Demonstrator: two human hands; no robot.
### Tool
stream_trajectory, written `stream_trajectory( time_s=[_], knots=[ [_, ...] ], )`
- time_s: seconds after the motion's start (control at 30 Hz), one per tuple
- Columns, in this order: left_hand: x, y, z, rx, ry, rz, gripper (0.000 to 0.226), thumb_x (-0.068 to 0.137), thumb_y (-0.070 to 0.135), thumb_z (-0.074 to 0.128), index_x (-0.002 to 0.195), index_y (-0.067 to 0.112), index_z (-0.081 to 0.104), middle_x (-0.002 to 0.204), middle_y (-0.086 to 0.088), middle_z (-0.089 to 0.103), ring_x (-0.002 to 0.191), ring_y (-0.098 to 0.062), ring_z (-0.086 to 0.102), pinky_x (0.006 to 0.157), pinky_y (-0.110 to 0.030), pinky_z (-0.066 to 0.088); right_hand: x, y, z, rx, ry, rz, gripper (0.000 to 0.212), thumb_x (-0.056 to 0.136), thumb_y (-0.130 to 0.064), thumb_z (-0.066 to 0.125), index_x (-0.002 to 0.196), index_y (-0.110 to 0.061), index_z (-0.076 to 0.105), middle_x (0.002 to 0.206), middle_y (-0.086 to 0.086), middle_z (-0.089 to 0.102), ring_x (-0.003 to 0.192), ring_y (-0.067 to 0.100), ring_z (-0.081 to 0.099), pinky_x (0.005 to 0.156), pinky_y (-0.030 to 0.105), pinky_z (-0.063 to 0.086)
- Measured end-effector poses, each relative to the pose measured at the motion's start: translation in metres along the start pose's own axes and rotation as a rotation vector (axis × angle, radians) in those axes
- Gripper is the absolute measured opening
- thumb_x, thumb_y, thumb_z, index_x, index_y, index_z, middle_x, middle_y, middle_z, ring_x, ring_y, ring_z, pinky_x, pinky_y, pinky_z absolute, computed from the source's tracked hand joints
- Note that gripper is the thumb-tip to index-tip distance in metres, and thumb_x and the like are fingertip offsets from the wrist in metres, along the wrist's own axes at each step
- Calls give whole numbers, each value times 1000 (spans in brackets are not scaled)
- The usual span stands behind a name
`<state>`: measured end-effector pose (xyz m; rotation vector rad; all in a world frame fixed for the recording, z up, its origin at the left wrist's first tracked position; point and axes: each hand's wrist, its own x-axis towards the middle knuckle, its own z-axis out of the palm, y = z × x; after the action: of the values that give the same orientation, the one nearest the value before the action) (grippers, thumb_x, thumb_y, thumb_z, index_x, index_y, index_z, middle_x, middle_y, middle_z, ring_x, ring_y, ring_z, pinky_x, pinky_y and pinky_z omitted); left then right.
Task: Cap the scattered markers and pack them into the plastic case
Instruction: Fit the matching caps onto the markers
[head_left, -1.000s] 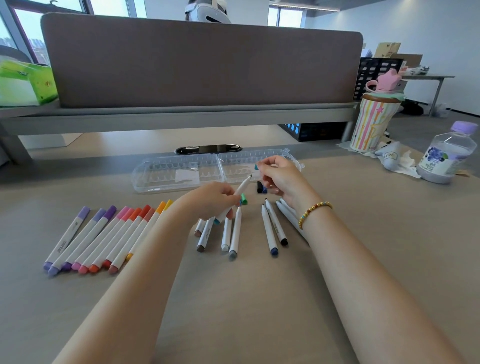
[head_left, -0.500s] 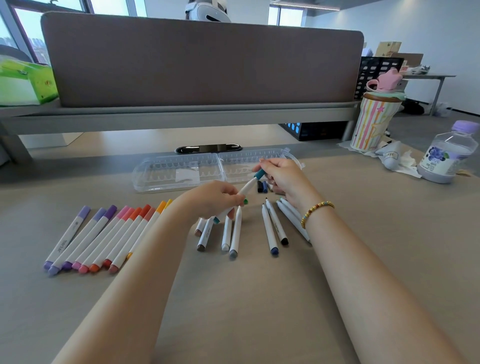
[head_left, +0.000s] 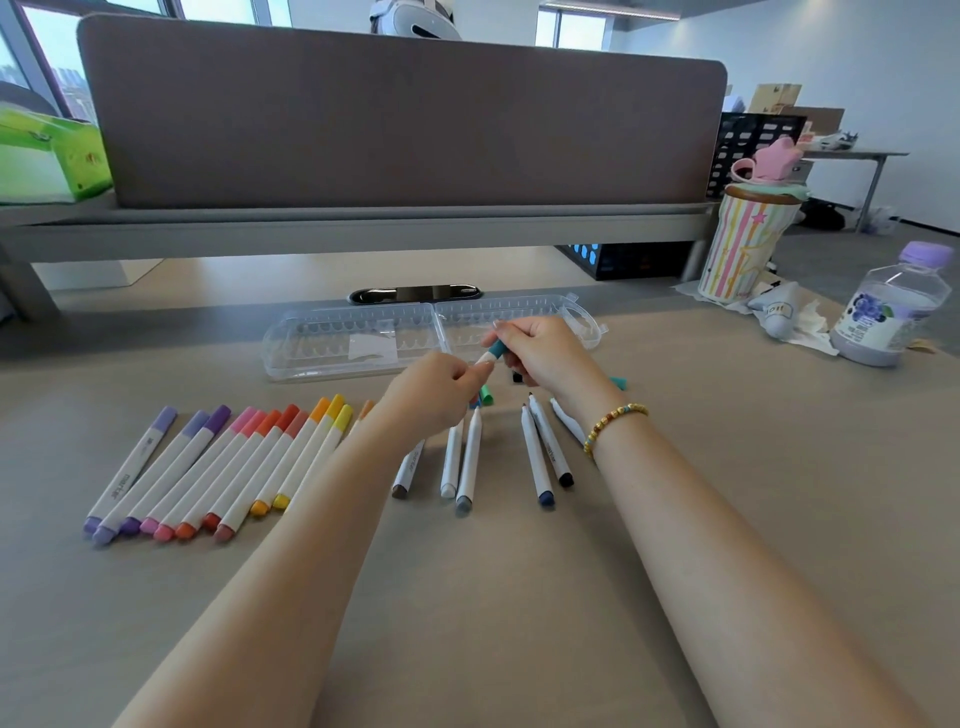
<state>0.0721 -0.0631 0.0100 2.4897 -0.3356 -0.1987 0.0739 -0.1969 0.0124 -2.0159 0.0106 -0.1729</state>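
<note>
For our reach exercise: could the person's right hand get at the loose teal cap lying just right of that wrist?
Probably not yet: the right hand is pinching the teal marker with the left hand. The teal cap lies uncovered on the desk, so once freed, yes.

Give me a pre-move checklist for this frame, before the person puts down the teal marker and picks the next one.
1. Teal cap on marker tip: ok, right hand pinches it.
2. Cap fully seated: cannot tell.
3. Left hand grips the barrel: ok.
4. Plastic case open, no markers in it: ok.
5. Capped markers lined up at left: ok.
6. Uncapped markers still need caps: not ok.
</note>
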Motion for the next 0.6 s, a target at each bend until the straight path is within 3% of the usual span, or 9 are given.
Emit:
stream_trajectory(
  time_s=[0.1,0.2,0.3,0.4,0.53,0.6],
  knots=[
    [-3,0,-12,35,-81,-48,46,100,40,31,71,12,54,53,2,50,44,-11,40,46,-20,36,-3,0,6,-74,-94,24,31,101,-22,39,105,-6,65,68,-2,51,60,9,43,55,19,36],
    [-5,-4,-19,136,-42,-91,29,98,26,38,93,3,56,62,-2,49,48,-12,41,45,-20,36,-3,-4,13,-84,-76,13,29,101,-20,38,113,-10,62,75,-5,54,65,7,45,58,17,37],
    [-7,-10,-18,251,-6,-138,35,95,22,43,120,-2,49,74,-5,49,58,-12,44,52,-22,37,0,-8,7,-81,4,-2,30,101,-18,37,120,-12,59,79,-6,54,65,5,45,58,16,39],
    [-6,-13,-12,337,-8,-159,57,95,24,46,142,1,23,101,-11,57,80,-17,52,69,-25,45,2,-5,-4,-65,60,22,29,100,-17,37,118,-13,60,78,-6,54,63,6,44,53,16,37],
    [-4,-17,-6,465,-39,-129,60,96,28,44,143,4,17,103,-10,58,95,-24,59,81,-33,51,5,-1,-18,22,128,71,28,100,-13,38,114,-11,62,79,-4,54,64,7,45,53,17,36],
    [-3,-18,-4,502,-47,-88,54,96,30,43,139,6,23,103,-10,58,90,-23,59,77,-33,52,6,1,-26,37,158,83,27,99,-12,38,112,-12,62,79,-3,54,65,7,46,53,17,36]
  ],
)
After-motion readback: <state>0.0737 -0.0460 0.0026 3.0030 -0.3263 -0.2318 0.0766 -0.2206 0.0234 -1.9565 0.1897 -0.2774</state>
